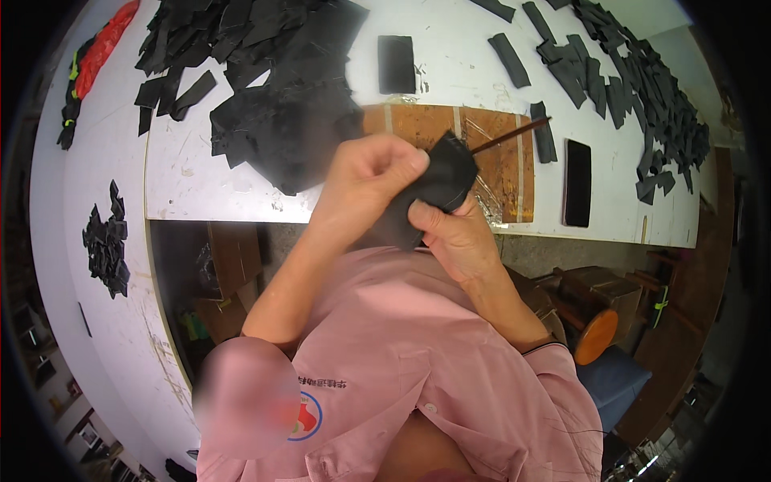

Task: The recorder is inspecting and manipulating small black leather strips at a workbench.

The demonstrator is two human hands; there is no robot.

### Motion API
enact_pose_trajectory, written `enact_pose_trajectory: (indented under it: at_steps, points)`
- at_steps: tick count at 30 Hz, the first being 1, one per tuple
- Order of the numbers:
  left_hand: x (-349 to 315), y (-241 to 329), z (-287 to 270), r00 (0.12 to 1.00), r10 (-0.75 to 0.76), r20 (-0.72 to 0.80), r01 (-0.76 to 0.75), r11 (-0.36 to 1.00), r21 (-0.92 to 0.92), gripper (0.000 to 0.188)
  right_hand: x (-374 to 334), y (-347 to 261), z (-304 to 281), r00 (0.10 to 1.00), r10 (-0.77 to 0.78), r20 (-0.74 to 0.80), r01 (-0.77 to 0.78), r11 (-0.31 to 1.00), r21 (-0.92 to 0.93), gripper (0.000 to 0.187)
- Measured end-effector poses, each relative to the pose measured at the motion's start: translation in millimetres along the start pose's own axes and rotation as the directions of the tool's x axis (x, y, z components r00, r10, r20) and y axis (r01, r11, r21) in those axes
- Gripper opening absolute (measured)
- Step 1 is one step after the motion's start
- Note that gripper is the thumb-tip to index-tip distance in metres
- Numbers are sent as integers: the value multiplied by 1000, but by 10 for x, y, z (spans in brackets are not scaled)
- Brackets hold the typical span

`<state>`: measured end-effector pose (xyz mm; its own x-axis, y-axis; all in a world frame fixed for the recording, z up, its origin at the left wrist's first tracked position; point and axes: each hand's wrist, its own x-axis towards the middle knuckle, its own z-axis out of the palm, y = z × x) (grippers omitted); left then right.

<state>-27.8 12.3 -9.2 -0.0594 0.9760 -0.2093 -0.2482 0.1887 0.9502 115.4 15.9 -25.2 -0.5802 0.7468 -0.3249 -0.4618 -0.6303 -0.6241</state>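
Both hands are closed on a black piece of fabric-like material [442,174], raised in front of my chest at the table's near edge. My left hand [373,173] pinches its left side between thumb and bent fingers. From below, my right hand [462,237] grips the lower part, its thumb lying on the front and its fingers mostly hidden behind. A thin dark brown stick [511,134] juts out past the piece to the upper right; what holds its other end is hidden. Under the hands lies a brown taped cardboard sheet [506,181].
Large black sheets [281,128] lie on the white table [458,76] at the left, with a black rectangle [396,64] farther back. Many black strips [642,88] are heaped at the right, near a dark phone [577,183]. More scraps [107,241] sit far left. An orange-topped stool [596,336] stands below right.
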Motion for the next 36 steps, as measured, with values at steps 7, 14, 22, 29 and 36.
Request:
enact_pose_trajectory:
  at_steps: [7, 14, 22, 29, 36]
  points:
    - [-500, -172, 137, 998, -46, -40, 26, 916, -400, 28, -157, 6, -44, 970, -186, -158, 190, 982, 11, 10]
    - [-583, -240, 288, 996, -59, -69, 36, 954, -298, 16, -191, 43, -80, 954, -251, -164, 256, 967, 9, 11]
    - [-604, -256, 350, 992, 4, -124, -32, 974, -226, 11, -180, 102, -67, 935, -292, -201, 292, 956, -30, 10]
    - [-526, -406, 314, 945, 219, -241, -160, 957, 242, 3, -249, -140, -337, 952, -263, -156, 45, 626, -779, 14]
    - [-493, -294, 463, 834, 546, -82, -399, 698, 595, 8, -375, -159, -55, 797, -600, 63, 303, 308, -902, 17]
